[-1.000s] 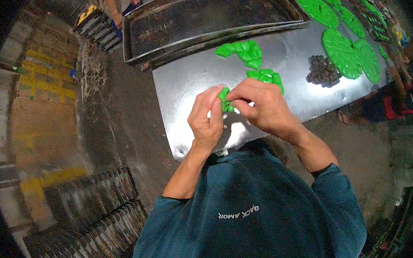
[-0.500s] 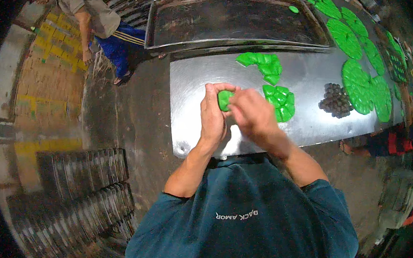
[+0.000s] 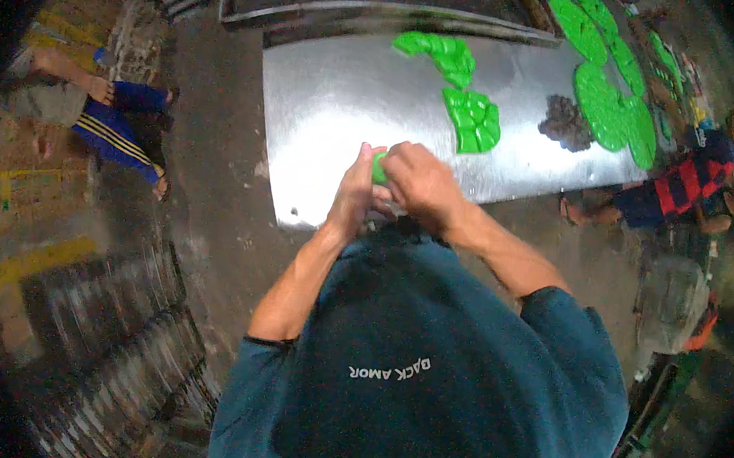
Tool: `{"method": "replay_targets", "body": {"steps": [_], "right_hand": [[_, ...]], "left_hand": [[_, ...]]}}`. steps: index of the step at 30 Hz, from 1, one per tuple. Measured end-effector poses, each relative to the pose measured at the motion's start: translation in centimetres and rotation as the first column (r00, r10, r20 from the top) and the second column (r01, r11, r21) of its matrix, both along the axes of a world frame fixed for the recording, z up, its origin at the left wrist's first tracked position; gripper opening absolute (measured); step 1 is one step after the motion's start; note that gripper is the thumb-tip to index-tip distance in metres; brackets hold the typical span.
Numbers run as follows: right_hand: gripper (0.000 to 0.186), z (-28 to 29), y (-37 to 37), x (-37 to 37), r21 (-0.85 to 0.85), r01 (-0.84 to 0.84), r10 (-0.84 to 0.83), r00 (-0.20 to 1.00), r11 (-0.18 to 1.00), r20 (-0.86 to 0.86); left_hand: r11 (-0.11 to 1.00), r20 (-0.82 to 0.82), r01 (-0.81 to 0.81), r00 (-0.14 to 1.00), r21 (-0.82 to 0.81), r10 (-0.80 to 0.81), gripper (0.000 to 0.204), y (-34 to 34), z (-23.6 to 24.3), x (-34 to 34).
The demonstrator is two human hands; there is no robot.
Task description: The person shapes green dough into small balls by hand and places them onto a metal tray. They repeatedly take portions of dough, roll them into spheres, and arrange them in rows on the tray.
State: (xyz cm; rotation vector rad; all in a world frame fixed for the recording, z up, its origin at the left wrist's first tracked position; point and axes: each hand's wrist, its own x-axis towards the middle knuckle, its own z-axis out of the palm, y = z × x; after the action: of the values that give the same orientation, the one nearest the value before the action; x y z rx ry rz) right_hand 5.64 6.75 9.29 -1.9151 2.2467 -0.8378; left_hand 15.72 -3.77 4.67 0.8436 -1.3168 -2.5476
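Observation:
Close to the front edge of a shiny metal table, my left hand [image 3: 354, 196] cups a small piece of green dough [image 3: 379, 169], thumb raised beside it. My right hand [image 3: 424, 182] is closed over the same piece from the right, its fingertips pressed at the dough and partly hiding it. Beyond my hands lie a cut block of green dough [image 3: 474, 122] and a curved green dough strip [image 3: 444, 56]. To their right sits a cluster of small dark brown balls [image 3: 565, 122].
Large flattened sheets of green dough [image 3: 607, 110] cover the right part of the metal table [image 3: 316, 110]. A big dark tray [image 3: 374, 10] stands at the far edge. One person [image 3: 123, 131] is at the left, another [image 3: 689, 182] at the right. Ridged dark stacks [image 3: 114, 313] stand lower left.
My view has shifted, so the table sits higher and further left in it. My hands still work the green dough piece. The person at left has moved nearer; the one at right shows more.

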Motion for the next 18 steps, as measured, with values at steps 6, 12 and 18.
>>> {"method": "replay_targets", "body": {"steps": [6, 12, 18], "right_hand": [[0.019, -9.1, 4.5, -2.2, 0.535, 0.158, -0.035, 0.972, 0.830, -0.233], [0.037, 3.1, -2.3, -3.1, 0.115, 0.218, -0.228, 0.971, 0.969, 0.078], [0.057, -14.6, -3.2, -3.6, 0.234, 0.315, -0.205, 0.894, 0.920, -0.400]], "left_hand": [[0.967, 0.221, 0.036, 0.975, -0.251, 0.021, 0.047, -4.3, -2.7, 6.7], [0.890, 0.292, -0.335, 0.857, -0.311, 0.424, 0.033, -6.9, -4.3, 14.8], [0.890, 0.199, -0.379, 0.880, -0.253, 0.431, 0.031, -6.6, -3.9, 11.6]]}}
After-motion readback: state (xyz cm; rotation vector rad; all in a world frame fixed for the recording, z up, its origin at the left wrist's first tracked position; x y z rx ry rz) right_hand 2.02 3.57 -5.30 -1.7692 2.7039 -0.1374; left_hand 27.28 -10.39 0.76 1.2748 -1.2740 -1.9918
